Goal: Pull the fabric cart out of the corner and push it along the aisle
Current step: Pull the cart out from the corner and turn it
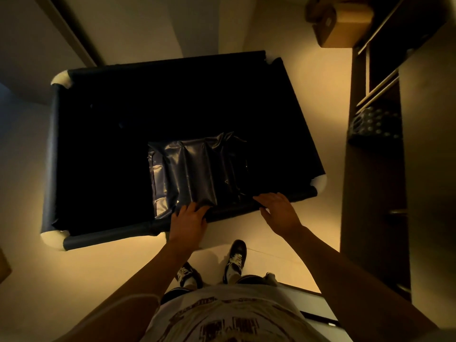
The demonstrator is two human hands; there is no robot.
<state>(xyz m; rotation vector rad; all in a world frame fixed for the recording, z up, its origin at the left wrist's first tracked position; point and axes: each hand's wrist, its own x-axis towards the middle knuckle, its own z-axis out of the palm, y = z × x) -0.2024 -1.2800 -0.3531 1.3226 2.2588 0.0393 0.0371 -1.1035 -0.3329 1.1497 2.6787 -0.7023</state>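
Note:
The fabric cart (53, 154) is a large dark bin with a black rim and white corner pieces, seen from above in the middle of the view. A shiny dark plastic bag (195, 169) lies inside it near the front. My left hand (188, 222) grips the cart's near rim, fingers curled over it beside the bag. My right hand (280, 211) rests on the same rim further right, fingers spread over the edge. The cart's inside is too dark to see anything else.
A tall dark shelving unit (375, 154) stands along the right, close to the cart's right corner. A cardboard box (343, 25) sits at the top right. Pale walls and a door frame (71, 28) lie behind the cart. My feet (234, 260) stand on light floor.

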